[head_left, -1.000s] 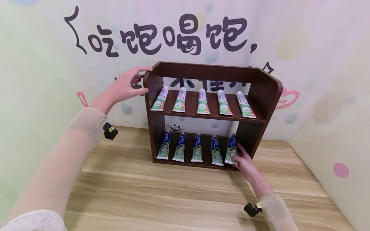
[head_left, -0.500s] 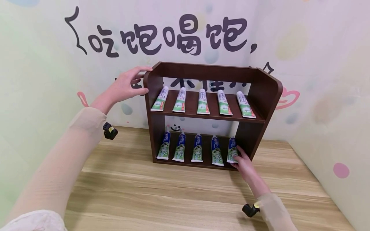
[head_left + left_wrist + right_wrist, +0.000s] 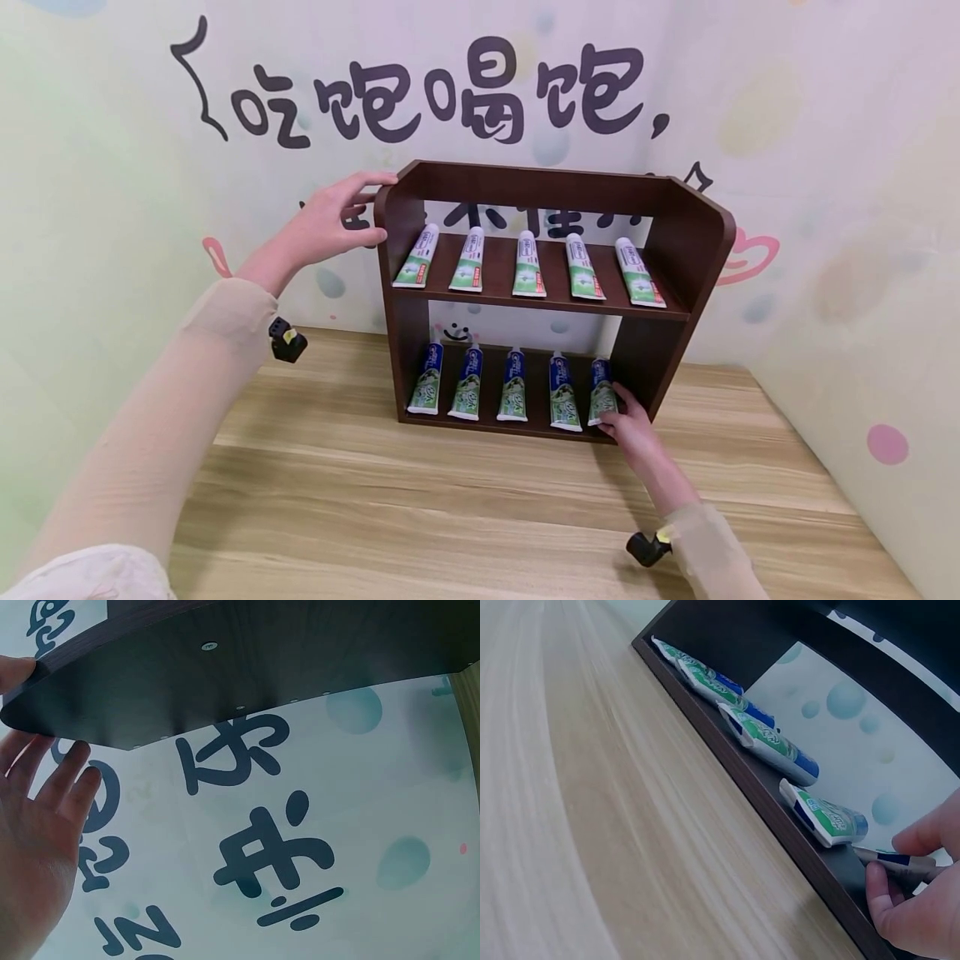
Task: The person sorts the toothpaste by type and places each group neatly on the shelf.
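A dark brown two-tier shelf (image 3: pixel 540 182) stands on the table. My left hand (image 3: pixel 326 221) holds its upper left side panel, with the thumb on one side and fingers on the other in the left wrist view, beside the panel (image 3: pixel 225 667). At the right end of the lower tier, my right hand (image 3: pixel 632 429) pinches a blue and green toothpaste tube (image 3: pixel 602 392) near its flat end. In the right wrist view the thumb and fingers grip this tube (image 3: pixel 901 860) by its edges. Several like tubes (image 3: pixel 513 387) lie to its left, caps toward the back.
White and green toothpaste tubes (image 3: pixel 528 267) lie in a row on the upper tier. Below the shelf spreads a wood-grain table (image 3: pixel 420 508). A printed wall cloth (image 3: pixel 840 208) stands behind and at both sides.
My right hand has shifted slightly left and down with the rightmost lower tube, which now sits lower on the tier. The left hand stays on the shelf's side.
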The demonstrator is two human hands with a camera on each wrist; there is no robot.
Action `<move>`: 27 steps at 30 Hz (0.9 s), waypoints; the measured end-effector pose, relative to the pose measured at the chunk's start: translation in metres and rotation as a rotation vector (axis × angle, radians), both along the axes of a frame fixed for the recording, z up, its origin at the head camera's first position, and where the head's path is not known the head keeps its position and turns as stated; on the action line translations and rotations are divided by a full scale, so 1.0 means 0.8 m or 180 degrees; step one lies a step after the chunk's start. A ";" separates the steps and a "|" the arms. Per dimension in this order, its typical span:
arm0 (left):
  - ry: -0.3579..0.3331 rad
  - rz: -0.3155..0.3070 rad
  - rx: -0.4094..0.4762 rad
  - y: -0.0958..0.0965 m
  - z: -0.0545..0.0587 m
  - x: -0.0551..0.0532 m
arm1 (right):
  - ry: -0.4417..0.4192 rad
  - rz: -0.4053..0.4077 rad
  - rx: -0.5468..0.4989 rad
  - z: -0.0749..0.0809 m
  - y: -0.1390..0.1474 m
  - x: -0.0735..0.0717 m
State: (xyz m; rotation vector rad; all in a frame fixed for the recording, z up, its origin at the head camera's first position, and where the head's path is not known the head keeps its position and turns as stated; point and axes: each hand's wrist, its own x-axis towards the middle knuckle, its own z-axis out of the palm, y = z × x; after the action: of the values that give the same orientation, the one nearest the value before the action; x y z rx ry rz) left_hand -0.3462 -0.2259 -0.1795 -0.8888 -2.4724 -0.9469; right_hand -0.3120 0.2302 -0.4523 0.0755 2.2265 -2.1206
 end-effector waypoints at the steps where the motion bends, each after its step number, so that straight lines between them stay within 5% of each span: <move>1: 0.0000 -0.0002 0.0001 0.000 0.000 0.000 | 0.0018 -0.0004 0.0029 -0.001 0.000 0.000; 13: -0.0019 0.0023 -0.0014 0.000 -0.002 0.000 | 0.0172 0.0018 0.0407 -0.001 -0.002 0.009; 27: -0.0025 0.0011 0.0007 -0.001 -0.001 -0.002 | 0.0289 -0.0052 0.1697 0.013 -0.007 0.034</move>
State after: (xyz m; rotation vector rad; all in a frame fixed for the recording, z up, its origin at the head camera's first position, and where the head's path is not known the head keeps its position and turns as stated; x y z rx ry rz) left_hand -0.3475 -0.2269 -0.1807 -0.8813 -2.4784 -0.9536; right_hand -0.2848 0.2244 -0.4420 0.0232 2.7870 -1.5040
